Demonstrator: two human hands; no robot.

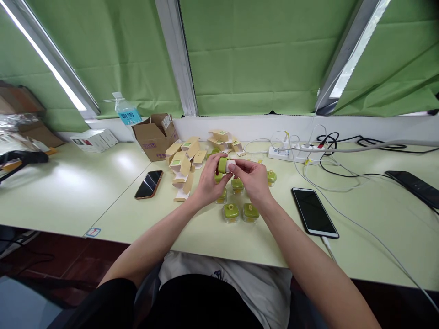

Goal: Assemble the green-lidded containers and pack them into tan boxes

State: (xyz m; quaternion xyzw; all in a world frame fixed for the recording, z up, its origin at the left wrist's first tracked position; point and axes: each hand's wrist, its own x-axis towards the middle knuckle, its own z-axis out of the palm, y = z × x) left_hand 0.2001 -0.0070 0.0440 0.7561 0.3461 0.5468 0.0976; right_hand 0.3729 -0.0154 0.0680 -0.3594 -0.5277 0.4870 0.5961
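Green part (222, 165) is clasped by the left hand (207, 182); the right hand (255, 177) pinches the white end (229, 165). Keep both parts aligned.

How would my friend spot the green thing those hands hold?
Find the pale tabletop, then the left hand and right hand close together over it. Between them is a small green thing with a white end. Nearby clear containers with green lids stand on the tabletop; this is held up.
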